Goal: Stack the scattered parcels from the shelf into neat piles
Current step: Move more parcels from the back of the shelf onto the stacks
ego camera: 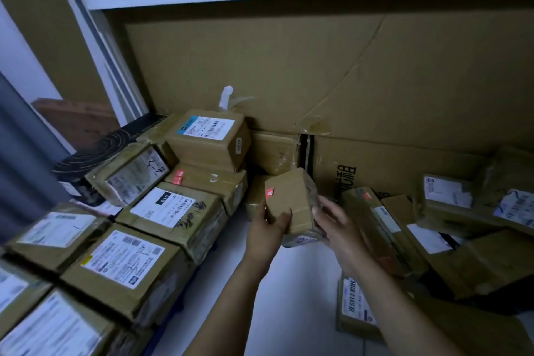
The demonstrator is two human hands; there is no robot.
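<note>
One small parcel (290,205) is up off the white shelf (289,298), held mid-scene between two hands. The left hand (265,228) grips its left edge, thumb across the near face. The right hand (332,220) has its fingers (318,209) wrapped round the taped right side. The parcel is tipped up: its long axis runs from near and low to far and high. A red sticker (269,191) sits on its upper left edge.

On the left I count eight stacked parcels (124,260), labels up, with one black box (101,153) behind them. On the right lie about six loose parcels (448,196) at odd angles, though it is dim there and the count is unsure. One creased cardboard sheet (346,81) lines the far wall.
</note>
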